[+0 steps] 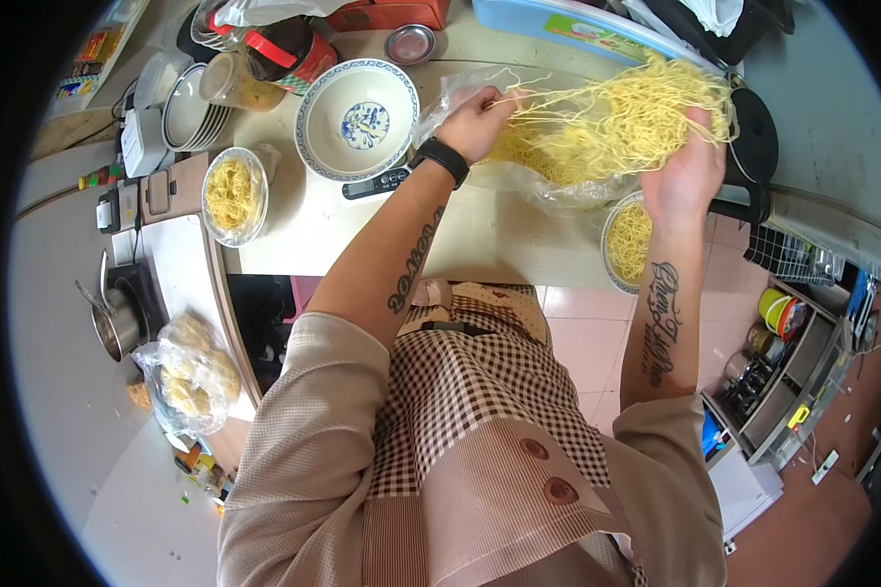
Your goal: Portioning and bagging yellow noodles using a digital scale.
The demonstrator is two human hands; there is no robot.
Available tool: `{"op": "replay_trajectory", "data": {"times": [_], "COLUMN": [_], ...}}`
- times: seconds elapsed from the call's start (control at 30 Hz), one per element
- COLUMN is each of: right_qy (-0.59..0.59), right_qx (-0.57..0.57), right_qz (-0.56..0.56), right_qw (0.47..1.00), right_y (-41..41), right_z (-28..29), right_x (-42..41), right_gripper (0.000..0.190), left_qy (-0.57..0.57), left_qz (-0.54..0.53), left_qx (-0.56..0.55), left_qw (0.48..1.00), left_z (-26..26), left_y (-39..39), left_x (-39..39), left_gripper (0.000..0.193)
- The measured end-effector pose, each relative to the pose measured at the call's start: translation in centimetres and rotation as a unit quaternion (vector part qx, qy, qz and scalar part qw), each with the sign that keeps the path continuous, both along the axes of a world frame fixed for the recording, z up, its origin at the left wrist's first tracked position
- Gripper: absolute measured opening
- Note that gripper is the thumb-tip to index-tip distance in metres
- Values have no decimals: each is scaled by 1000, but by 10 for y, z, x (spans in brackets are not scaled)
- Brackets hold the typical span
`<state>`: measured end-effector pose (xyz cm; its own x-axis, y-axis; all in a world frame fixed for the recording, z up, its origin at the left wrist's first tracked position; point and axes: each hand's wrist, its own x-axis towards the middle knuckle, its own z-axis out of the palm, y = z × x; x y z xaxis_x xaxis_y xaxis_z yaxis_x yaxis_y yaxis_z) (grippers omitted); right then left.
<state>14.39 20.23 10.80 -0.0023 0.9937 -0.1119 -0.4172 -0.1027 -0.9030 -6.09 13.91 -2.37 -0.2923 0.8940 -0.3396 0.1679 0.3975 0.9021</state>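
Note:
My right hand (689,172) holds up a large tangle of yellow noodles (650,110) at the upper right. Strands stretch from it to my left hand (479,121), whose fingers pinch some of them beside a clear plastic bag (550,194). More noodles lie in that bag under the lifted strands. An empty white bowl with a blue patterned rim (316,147) stands on a kitchen scale (371,185), left of my left hand. Noodles fill a lined bowl (233,198) at the table's left and another bowl (628,246) by my right forearm, which partly hides it.
Stacked plates (183,110), a plastic tub (227,84) and a red-lidded jug (294,55) stand at the back left. A small metal dish (410,44) and a blue container (558,26) are along the back. A black pan (752,139) is at the right edge.

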Motion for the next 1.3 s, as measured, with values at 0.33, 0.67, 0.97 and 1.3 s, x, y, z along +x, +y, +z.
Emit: {"op": "replay_trajectory", "data": {"times": [0.33, 0.67, 0.97, 1.3], "right_qy": [-121, 213, 267, -410], "right_qx": [221, 71, 149, 330], "right_qz": [49, 319, 421, 383], "right_qw": [966, 921, 854, 759], "right_y": [18, 12, -10, -63], "right_z": [105, 196, 142, -21], "right_x": [30, -48, -126, -257], "right_gripper": [39, 52, 35, 32], "left_qy": [366, 288, 65, 113], "left_qz": [-143, -233, -122, -7], "left_qx": [68, 112, 55, -15], "left_qw": [917, 922, 989, 993], "left_z": [-36, 83, 101, 81], "left_y": [4, -77, -221, -325], "left_x": [26, 39, -42, -91], "left_gripper": [48, 26, 20, 22]}}
